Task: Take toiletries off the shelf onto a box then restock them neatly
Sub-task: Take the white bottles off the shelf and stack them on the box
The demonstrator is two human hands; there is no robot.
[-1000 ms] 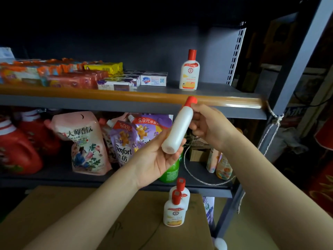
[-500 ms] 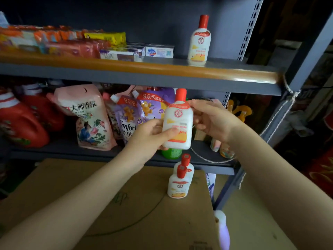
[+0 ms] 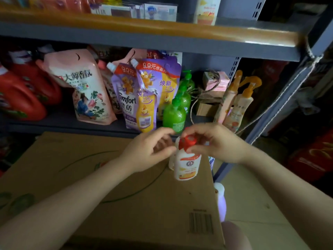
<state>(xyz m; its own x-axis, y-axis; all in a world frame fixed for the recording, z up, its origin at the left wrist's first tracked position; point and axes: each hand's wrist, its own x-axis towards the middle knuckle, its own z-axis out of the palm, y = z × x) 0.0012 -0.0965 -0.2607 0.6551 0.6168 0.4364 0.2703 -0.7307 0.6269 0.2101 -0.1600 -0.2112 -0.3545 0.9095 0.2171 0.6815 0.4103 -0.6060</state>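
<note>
A white bottle with a red cap (image 3: 187,159) is held upright over the far right corner of the cardboard box (image 3: 90,186), its long axis roughly vertical and the label turned toward the camera. The cap is pinched from above by the right hand (image 3: 212,143), thumb and fingertips curled round it, so the body of the bottle hangs directly below those fingers. Whether the base is already touching the box cannot be told. The left hand (image 3: 149,150) is just beside the bottle on its left, fingers loosely curled and holding nothing; contact with the bottle's shoulder cannot be confirmed. Part of another white bottle (image 3: 172,162) is seen just behind the held one, near the same corner.

The right hand is judged the nearer and the controlling one. The step in hand is taken to be setting this bottle down on the box beside its neighbour; a straight lowering along the bottle's own axis would be called for, with care that the neighbour is not knocked.

One matching bottle (image 3: 207,9) is left on the upper shelf (image 3: 144,40), toward its right end, so the unloading is judged unfinished
</note>
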